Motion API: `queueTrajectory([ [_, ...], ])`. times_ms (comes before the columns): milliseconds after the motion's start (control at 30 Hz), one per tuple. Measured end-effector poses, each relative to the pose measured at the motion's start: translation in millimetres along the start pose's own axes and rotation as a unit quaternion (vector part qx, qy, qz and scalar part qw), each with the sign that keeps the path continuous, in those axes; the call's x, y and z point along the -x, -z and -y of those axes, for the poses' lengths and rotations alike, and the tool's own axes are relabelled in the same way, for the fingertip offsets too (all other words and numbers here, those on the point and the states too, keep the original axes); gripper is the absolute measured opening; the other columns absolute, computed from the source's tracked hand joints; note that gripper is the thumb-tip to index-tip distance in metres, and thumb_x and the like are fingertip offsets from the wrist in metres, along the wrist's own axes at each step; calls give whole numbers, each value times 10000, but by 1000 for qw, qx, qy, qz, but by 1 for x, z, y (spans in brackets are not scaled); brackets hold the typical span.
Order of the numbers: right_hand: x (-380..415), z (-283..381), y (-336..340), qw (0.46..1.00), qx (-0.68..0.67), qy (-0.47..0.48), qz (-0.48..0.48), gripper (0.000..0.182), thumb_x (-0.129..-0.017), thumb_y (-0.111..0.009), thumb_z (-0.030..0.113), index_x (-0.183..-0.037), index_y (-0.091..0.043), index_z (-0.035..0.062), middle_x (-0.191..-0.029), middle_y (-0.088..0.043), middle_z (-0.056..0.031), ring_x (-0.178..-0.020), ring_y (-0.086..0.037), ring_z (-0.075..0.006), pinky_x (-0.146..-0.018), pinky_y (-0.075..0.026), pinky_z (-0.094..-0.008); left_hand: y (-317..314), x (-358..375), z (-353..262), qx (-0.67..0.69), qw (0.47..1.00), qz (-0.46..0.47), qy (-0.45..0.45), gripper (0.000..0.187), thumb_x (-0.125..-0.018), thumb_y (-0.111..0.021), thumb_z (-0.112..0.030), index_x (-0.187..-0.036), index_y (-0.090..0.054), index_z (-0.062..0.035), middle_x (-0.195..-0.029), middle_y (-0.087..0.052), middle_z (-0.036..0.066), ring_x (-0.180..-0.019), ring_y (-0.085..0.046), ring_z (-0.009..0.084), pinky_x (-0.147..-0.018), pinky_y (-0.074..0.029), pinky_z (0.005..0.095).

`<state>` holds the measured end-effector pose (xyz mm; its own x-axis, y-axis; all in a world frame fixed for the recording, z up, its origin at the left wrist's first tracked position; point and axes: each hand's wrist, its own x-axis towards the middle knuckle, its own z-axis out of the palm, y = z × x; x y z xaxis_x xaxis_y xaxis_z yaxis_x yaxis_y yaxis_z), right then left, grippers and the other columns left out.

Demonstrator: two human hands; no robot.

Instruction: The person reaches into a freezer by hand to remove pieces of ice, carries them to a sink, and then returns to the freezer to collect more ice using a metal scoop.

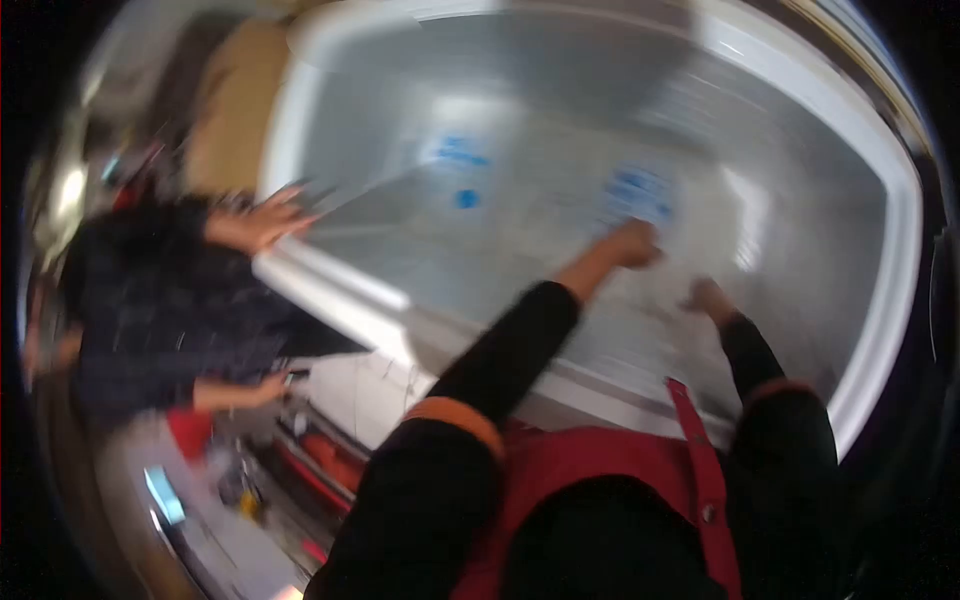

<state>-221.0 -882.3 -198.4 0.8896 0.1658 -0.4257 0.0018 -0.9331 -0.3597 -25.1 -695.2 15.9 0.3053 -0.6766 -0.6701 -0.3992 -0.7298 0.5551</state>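
Observation:
Both of my hands reach over the near rim into a large grey-walled tub with a white rim (335, 275). My left hand (630, 244) looks closed, close to a blurred blue print (640, 190) inside the tub; anything in its grip is too blurred to make out. Lower and to the right is my right hand (708, 299), smeared by motion, its fingers unclear. Another blue print (460, 152) with a blue dot (466, 199) shows farther left inside the tub.
A person in dark clothes (170, 310) stands at the left, one hand at the tub's rim and the other lower, near a small dark object. Brown board (235, 110) is behind them. Tools and red items (325, 455) lie at the lower left, beside a light blue box (164, 495).

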Motion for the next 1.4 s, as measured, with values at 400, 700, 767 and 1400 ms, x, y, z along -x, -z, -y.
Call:
queueTrajectory([
  [400, 45, 28, 105, 974, -7, -112, 198, 258, -611, -603, 248, -748, -606, 29, -763, -581, -154, -745, -559, -290, -676, -449, -349, -130, -132, -35, 271, 949, 90, 133, 880, -566, -527, -660, -1019, -477, 93, -1099, -439, 265, -1054, -415, 345, -876, -334, 348],
  [700, -61, -14, 179, 900, -92, -409, -121, 890, -551, -670, 502, -1254, -241, 165, -1237, -247, -267, -1086, -307, -425, -807, -366, -489, -215, -181, -39, 96, 972, -191, -95, 242, -671, -439, -69, -893, -493, 12, -914, -502, 214, -864, -458, 350, -763, -364, 429],
  [767, -73, 24, 218, 880, -48, -463, -98, 957, -533, -709, 444, -1283, -156, 224, -1307, -60, -225, -1135, -198, -451, -770, -334, -596, -209, -176, -53, 156, 967, -193, -61, 248, -668, -428, -69, -878, -497, 44, -903, -505, 229, -844, -472, 364, -747, -376, 436],
  [1400, -81, -110, 148, 931, -149, -321, 90, 628, -535, -630, 573, -776, -618, -7, -743, -604, -146, -701, -572, -204, -700, -414, -314, -154, -138, -53, -118, 993, -12, -17, 227, -653, -551, -114, -820, -561, 38, -852, -566, 185, -855, -534, 304, -723, -418, 439],
])
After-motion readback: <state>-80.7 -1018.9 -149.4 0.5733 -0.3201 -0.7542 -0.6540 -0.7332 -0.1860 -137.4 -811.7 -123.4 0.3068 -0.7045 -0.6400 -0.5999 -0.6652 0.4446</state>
